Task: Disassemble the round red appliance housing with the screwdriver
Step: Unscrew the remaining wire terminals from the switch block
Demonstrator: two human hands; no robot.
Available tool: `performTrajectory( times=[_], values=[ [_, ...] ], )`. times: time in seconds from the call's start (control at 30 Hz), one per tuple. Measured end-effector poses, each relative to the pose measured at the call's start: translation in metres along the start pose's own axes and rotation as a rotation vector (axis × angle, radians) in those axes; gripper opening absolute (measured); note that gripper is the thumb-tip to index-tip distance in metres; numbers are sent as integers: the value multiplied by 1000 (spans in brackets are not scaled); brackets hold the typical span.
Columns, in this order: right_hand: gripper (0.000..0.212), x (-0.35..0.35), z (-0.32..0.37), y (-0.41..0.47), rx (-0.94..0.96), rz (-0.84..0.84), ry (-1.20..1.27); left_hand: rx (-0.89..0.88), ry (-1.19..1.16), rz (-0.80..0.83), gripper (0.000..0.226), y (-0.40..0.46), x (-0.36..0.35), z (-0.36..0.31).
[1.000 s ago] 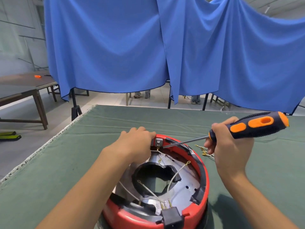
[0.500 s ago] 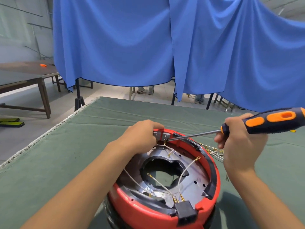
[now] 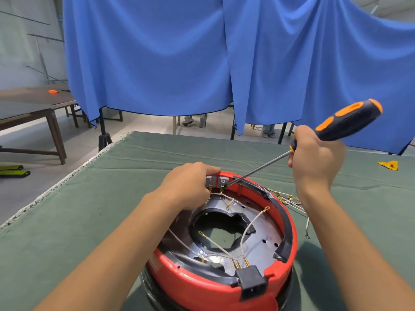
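Green cloth-covered table [image 3: 78, 221], bearing red housing [image 3: 202, 286], loose white wires [image 3: 292, 202], yellow scrap [image 3: 388, 164] at far right.

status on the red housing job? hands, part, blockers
Left hand grips grey terminal block on round red housing. Right hand holds orange-black screwdriver, tip at block. Loose white wires inside.
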State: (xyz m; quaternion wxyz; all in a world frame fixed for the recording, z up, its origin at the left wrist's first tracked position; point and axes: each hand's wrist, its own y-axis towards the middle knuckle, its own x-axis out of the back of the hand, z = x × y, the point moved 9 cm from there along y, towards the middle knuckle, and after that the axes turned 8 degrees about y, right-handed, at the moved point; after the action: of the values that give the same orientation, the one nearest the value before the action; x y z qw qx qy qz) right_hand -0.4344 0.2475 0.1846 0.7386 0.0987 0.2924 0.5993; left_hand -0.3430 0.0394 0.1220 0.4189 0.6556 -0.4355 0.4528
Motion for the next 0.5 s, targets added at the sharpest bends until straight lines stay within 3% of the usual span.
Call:
performTrajectory(
  times=[0.17, 0.5],
  values=[
    [23, 1, -27, 20, -143, -57, -44, 4, -4, -13, 73, 0, 0, 0],
    [21, 5, -30, 22, -118, -45, 59, 34, -63, -50, 66, 2, 1, 4]
  ],
)
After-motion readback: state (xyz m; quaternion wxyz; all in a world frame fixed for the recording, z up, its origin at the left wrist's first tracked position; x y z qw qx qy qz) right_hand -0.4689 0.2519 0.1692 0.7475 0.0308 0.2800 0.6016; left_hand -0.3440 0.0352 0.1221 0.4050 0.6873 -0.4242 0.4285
